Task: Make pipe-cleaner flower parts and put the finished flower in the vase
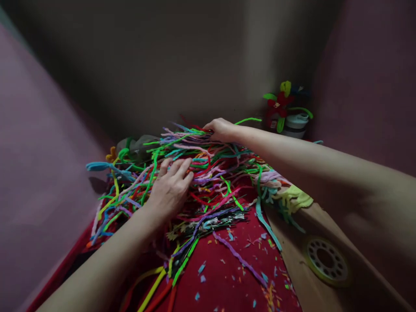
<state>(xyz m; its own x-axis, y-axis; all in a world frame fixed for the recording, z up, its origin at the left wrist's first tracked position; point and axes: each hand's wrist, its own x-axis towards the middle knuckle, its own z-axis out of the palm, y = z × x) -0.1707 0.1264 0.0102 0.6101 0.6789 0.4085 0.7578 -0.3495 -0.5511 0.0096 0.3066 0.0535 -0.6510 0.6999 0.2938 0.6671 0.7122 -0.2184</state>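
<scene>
A wide heap of pipe cleaners point(201, 175) in many colours lies over a red cloth point(227, 264). My left hand point(172, 186) rests palm down on the near left of the heap, its fingers a little apart and bent into the strands. At the far side, my right hand point(221, 130) reaches across with its fingers closed at the ends of some strands, red and green ones among them. Its fingertips are partly hidden. Below the heap lies a bunch of dark stems with whitish ends point(211, 223).
A ring-shaped roll of tape point(326, 260) lies on a brown board point(299, 260) to the right. Behind my right forearm stand a red fuzzy flower point(279, 104) and a lidded container point(296, 123). Small coloured clippings dot the cloth. Walls rise at the back and sides.
</scene>
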